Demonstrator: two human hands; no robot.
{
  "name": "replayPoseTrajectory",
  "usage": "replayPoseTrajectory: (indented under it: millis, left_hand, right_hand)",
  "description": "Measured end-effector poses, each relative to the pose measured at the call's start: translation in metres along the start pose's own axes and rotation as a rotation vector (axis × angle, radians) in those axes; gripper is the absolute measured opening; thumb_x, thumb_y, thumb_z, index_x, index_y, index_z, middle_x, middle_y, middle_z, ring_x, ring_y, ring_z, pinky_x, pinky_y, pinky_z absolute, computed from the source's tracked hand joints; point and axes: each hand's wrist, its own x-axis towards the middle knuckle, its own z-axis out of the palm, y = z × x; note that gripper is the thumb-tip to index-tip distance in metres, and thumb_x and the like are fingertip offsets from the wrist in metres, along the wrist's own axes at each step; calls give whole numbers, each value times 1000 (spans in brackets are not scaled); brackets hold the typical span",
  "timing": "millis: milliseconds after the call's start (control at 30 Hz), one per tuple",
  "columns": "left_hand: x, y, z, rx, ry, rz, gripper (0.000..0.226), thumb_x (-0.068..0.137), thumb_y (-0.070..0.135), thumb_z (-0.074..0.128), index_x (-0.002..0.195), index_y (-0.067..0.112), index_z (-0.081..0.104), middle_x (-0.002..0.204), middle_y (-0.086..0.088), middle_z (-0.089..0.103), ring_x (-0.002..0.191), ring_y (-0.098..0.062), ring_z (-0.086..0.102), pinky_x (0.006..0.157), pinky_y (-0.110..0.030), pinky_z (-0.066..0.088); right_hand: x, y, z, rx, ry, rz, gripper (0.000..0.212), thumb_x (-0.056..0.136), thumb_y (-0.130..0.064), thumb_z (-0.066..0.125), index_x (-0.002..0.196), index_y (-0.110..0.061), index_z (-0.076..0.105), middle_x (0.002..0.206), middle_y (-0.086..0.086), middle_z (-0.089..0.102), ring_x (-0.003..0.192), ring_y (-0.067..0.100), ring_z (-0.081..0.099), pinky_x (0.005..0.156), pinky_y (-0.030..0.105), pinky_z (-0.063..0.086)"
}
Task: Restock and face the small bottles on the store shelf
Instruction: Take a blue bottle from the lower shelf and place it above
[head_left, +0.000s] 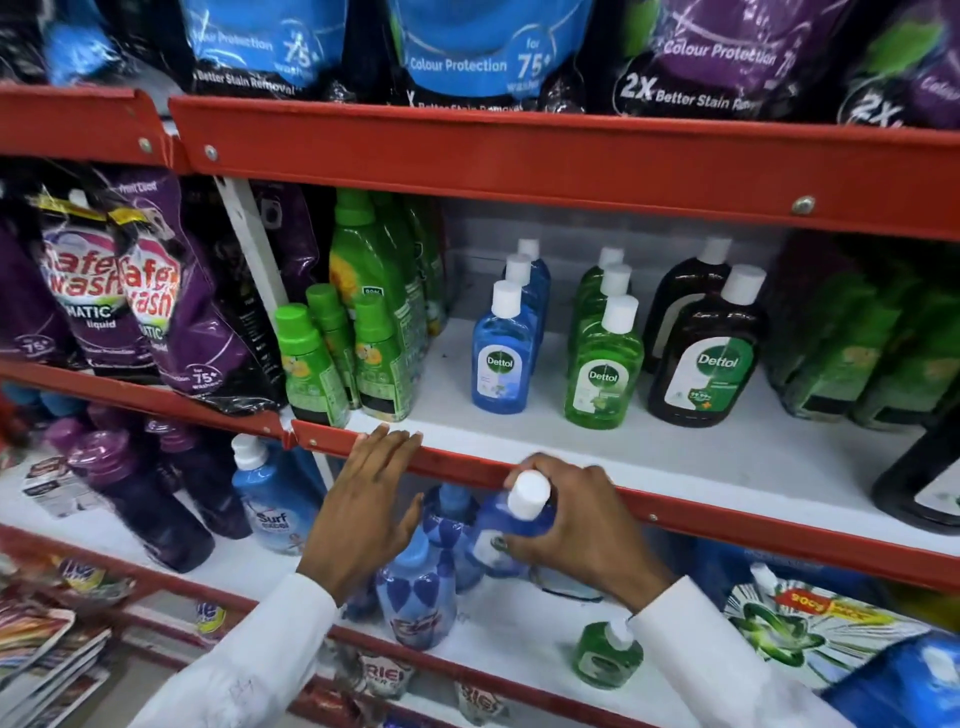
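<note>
Bottles of blue antiseptic stand in a short file on the middle shelf (675, 447), the front one (501, 358) label-forward, with a green file (602, 374) beside it and two larger dark brown bottles (704, 364) to the right. These rows look faced already, though each runs only three deep and bare white shelf lies in front of and around them, so I judge the restocking as partly done.

One more small blue bottle (514, 525) sits in the right hand (576, 530), whose fingers are clamped round its body just below the red shelf lip (519, 467); it is tilted, cap toward the camera, and not yet placed. The left hand (363, 499) is flat with fingers apart and extended, tips touching that lip, holding nothing. A small green bottle (605, 657) lies on the lower shelf, probably waiting its turn.

The bottles are translucent plastic, flat-sided with rounded shoulders, smooth and glossy, topped by matte white screw caps. Shelf edging is painted red metal with rivets; the deck is plain white board, lightly scuffed. Neighbouring detergent pouches (135, 306) are crinkled, shiny film.
</note>
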Motion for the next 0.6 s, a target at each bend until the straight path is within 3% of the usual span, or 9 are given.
replayPoseTrajectory:
  millis: [100,233,333,600]
  left_hand:
    - [0,4,2,-36,33,-23,66,84,25,66,143,13,39,142,-10,49,140,-28,34,121,-41,24]
    - [0,8,7,-64,64,-57,66,82,22,68,141,11,41,141,-10,49,141,-30,34,118,-45,31]
    - [-2,7,11,-60,64,-64,69,81,23,68,143,12,39,145,-10,46,143,-28,31,119,-42,27]
    - [-5,6,15,-54,73,-62,74,84,30,63,148,17,30,154,-4,36,149,-21,18,122,-27,4]
  right_hand:
    - [11,-41,-44,89,136,-45,54,55,-32,93,101,-26,65,84,-7,72,68,9,62,61,23,53]
    - [44,-67,-69,132,243,-85,51,55,-23,92,98,-21,64,79,-4,71,65,14,61,59,27,53]
    - [76,-66,-65,88,237,-61,51,56,-24,89,100,-17,65,86,1,74,75,21,69,66,38,59]
    - [123,-46,-37,95,111,-28,60,56,-33,81,110,-20,60,111,5,73,97,24,70,87,46,59]
